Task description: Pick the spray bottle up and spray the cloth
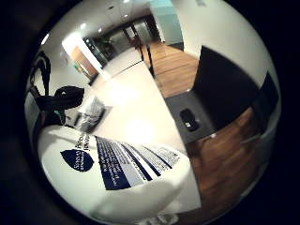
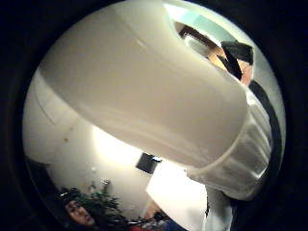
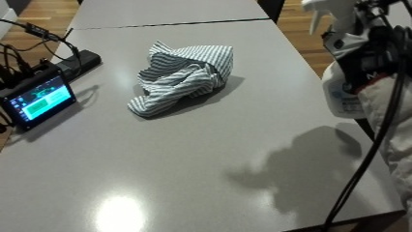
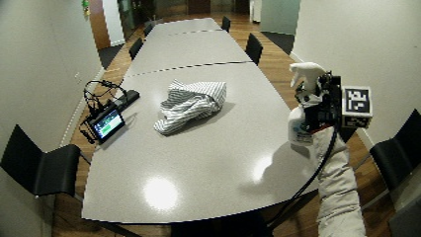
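While the gloved right hand (image 3: pixel 373 43) holds the spray bottle (image 3: pixel 340 72) aloft, fingers curled round it | striped cloth (image 3: pixel 182 77) crumpled on worktop (image 3: pixel 193 159), well apart.

Right hand (image 3: pixel 373 53) raised above the table's (image 3: pixel 212 159) edge, spray bottle (image 3: pixel 341 92) in it, clear of the tabletop. Cloth (image 3: pixel 182 77) lies on the table well apart from the hand, out ahead of the bottle's nozzle (image 3: pixel 320 10). Small screen (image 3: pixel 37 99) stands on the table beyond the cloth, farthest from the hand, at the opposite edge. Power strip (image 3: pixel 80 62) just behind the screen.
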